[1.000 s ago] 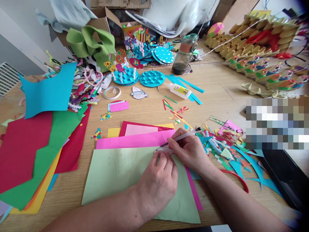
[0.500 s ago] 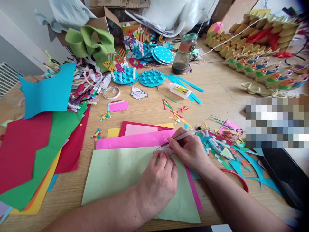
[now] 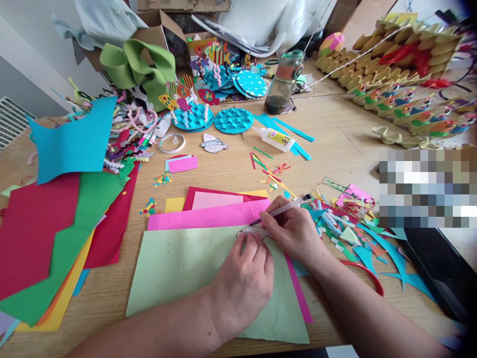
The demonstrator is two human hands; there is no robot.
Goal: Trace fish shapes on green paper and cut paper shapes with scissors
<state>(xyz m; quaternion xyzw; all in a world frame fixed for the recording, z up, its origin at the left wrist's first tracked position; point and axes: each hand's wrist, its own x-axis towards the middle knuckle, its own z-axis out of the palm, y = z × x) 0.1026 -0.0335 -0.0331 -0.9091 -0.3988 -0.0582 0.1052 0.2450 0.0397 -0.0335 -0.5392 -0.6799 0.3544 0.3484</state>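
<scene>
The small pale cutout [image 3: 257, 230] lay near the far edge of the light green sheet [image 3: 179, 273], which overlapped a bright pink sheet [image 3: 212, 213]. It looked nearly weightless and fairly thin, likely to skate over the smooth paper or crease if pinched hard, so it seemed best taken flat under fingertips at its middle, leaving the rim free. The left hand [image 3: 249, 271] reached in from the lower left, knuckles raised and fingers bent, their tips set down on the cutout; since they covered much of it and the thumb was hidden, I could not tell whether they pinched or merely pressed. The right hand [image 3: 292, 228], its forearm slanting in from the lower right, had thumb and fingers closed around a slim pen [image 3: 285, 207], tilted with its point at the cutout's upper edge.
</scene>
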